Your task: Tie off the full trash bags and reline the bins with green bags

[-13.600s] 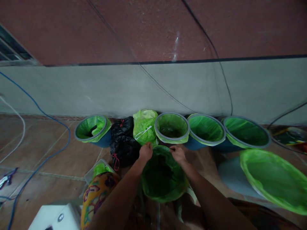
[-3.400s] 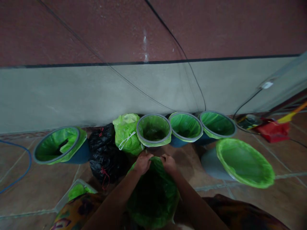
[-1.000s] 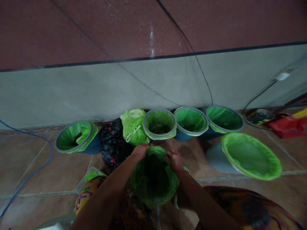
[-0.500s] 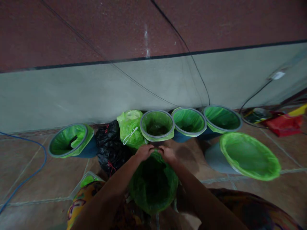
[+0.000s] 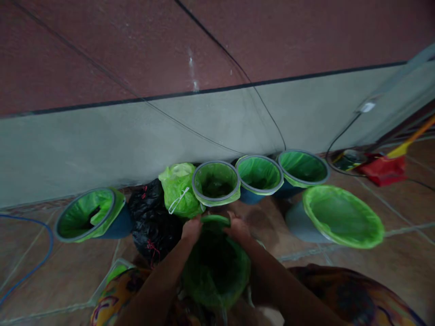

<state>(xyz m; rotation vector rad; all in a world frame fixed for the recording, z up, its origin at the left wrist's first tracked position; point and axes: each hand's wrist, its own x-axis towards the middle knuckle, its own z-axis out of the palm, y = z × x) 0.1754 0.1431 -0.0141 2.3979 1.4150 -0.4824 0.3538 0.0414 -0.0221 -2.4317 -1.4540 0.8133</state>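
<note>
A bin between my knees is lined with a green bin liner (image 5: pixel 217 290), its edge folded over the far rim. My left hand (image 5: pixel 192 229) grips the liner at the left of that far rim. At the right of the same rim, my right hand (image 5: pixel 238 227) is closed on the liner, fingertips over the edge. The bin's inside is dark. Just beyond my hands stand a grey-rimmed lined bin (image 5: pixel 216 181) and a tied green garbage bag (image 5: pixel 178 192).
Black garbage bags (image 5: pixel 154 222) lie left of the green one, beside another lined bin (image 5: pixel 84 215). Along the wall at right are two more lined bins (image 5: pixel 260 174), (image 5: pixel 303 166). A tilted grey bin (image 5: pixel 343 217), a red dustpan (image 5: pixel 384 170) and a blue hose (image 5: pixel 50 244) are on the floor.
My hands have moved apart along the far rim, from nearly touching at its middle to either side. The folded green edge between them now shows. The view has shifted slightly right.
</note>
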